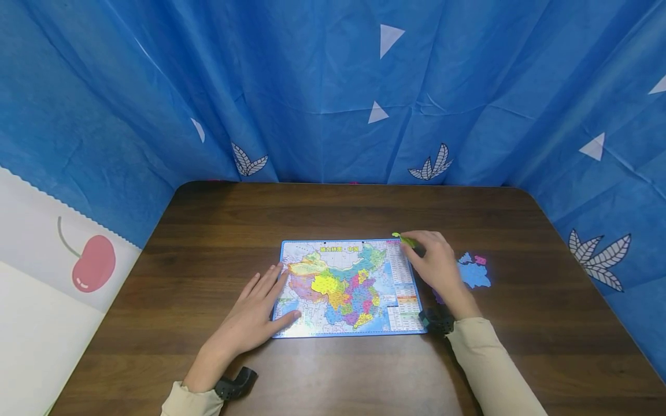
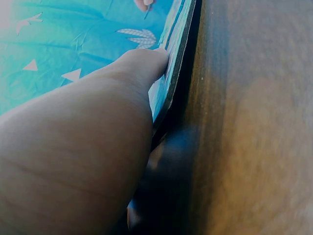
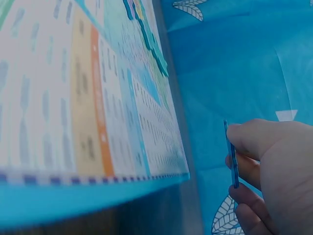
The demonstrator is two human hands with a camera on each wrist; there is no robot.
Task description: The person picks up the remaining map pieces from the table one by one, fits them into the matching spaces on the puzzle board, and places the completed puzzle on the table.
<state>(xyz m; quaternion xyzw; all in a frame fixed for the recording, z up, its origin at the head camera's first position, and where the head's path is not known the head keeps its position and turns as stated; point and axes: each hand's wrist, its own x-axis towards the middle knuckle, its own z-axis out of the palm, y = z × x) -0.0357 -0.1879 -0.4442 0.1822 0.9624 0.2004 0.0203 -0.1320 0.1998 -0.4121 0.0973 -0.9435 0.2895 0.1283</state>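
Observation:
My left hand (image 1: 255, 312) lies flat over the left edge of a map puzzle board (image 1: 402, 268), fingers straight and spread. Its thumb rests on the lower left part of the board; in the left wrist view the thumb (image 2: 146, 63) presses near the board's edge. Just off the top right corner, my right hand (image 1: 436, 260) pinches a yellow-green puzzle piece (image 1: 408, 241). The right wrist view shows that thin piece (image 3: 233, 159) edge-on between thumb and fingertips, apart from the board. Coloured map pieces cover much of the board's middle.
Right of the board, partly behind my right arm, lie a large blue piece (image 1: 474, 275), a small pink piece (image 1: 480, 260) and a purple piece (image 1: 438, 297). Everything sits on a dark wooden table (image 1: 250, 214). A blue curtain (image 1: 322, 86) hangs behind its far edge.

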